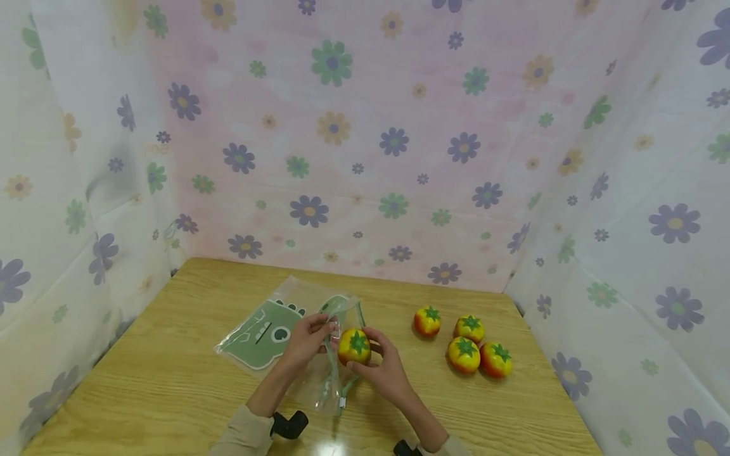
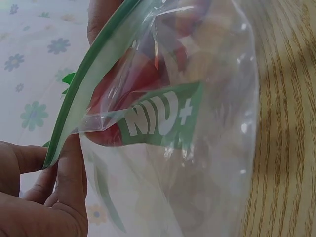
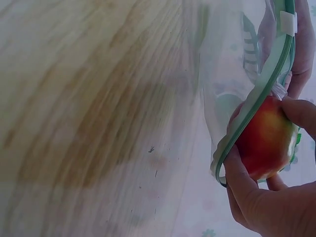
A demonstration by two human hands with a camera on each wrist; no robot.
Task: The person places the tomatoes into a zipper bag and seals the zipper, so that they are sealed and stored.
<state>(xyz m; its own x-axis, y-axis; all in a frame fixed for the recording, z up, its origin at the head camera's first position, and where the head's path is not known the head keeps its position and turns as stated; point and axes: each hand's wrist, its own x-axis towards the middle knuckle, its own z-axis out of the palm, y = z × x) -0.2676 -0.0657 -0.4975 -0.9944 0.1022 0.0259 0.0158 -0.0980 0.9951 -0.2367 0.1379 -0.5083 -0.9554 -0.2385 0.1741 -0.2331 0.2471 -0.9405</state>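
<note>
A clear zip bag [image 1: 259, 335] with a green cartoon dinosaur print lies partly on the table, its green-edged mouth raised and spread. My left hand [image 1: 308, 341] pinches the green rim [image 2: 74, 98] of that mouth between thumb and fingers. In my right hand [image 1: 390, 372] I grip a red-and-yellow toy tomato [image 1: 352, 347] with a green leafy top. The tomato [image 3: 269, 140] stands at the bag's opening, partly inside the rim in the right wrist view. A white slider [image 3: 288, 23] sits on the rim.
Several more toy tomatoes [image 1: 464, 354] stand on the wooden table [image 1: 171, 354] to the right of my hands. Flower-patterned cloth [image 1: 365, 139] hangs behind the table and at both sides.
</note>
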